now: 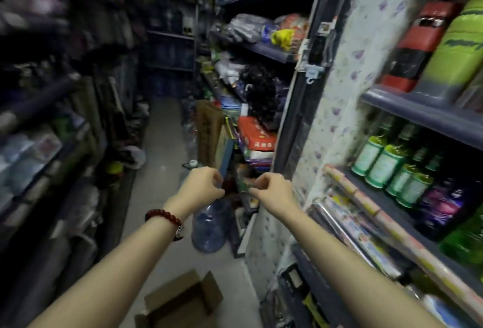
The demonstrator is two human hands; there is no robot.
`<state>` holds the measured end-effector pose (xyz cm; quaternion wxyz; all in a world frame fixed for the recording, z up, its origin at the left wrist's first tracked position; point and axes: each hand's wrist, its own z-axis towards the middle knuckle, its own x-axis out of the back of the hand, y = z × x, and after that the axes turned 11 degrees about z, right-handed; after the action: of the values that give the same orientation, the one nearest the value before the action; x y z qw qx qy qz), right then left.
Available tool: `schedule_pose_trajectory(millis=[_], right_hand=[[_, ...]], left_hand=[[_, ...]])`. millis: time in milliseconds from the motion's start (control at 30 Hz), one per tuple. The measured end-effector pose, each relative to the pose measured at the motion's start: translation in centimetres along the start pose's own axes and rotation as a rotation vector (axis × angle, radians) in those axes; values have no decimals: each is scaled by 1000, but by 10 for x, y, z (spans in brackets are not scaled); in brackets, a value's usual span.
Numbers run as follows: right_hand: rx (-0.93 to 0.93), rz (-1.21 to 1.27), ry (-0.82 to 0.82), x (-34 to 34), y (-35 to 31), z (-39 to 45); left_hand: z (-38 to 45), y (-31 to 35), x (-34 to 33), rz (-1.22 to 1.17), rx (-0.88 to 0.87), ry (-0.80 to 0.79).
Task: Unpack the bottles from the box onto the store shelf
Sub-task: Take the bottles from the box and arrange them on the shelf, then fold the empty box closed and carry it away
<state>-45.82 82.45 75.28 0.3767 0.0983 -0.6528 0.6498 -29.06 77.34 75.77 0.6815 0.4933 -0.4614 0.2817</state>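
Both my arms reach forward over the aisle at chest height. My right hand (271, 192) pinches a small, blurred green item (244, 186) between thumb and fingers. My left hand (202, 186), with a red bead bracelet on its wrist, has its fingers curled a little to the left of that item; whether it holds anything is unclear. The open cardboard box (180, 299) lies on the floor below my arms, its inside hidden. Several green bottles with white labels (384, 163) stand in rows on the right-hand store shelf (423, 116).
A big blue water jug (209, 225) stands on the floor just beyond my hands. Rolled wrapping paper (366, 225) lies along the front of the bottle shelf. Purple bottles (444, 202) sit beside the green ones. Crowded shelves line both sides of the narrow aisle.
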Motion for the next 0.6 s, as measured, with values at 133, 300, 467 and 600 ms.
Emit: schedule_pose_trajectory(millis=[133,300,467,600], right_hand=[[20,35,-140,-69,-3,10],[10,61,-276,-136,11,24],[-10,60,-368,-195,52,33],[-12,47,-444,-248,112,43]], left_hand=[[-3,-56,-10,43,127,-27],[3,-115,-35,55,252,-55],[7,-157,-80,63,356,-85],[8,-196,-149,51,423,-87]])
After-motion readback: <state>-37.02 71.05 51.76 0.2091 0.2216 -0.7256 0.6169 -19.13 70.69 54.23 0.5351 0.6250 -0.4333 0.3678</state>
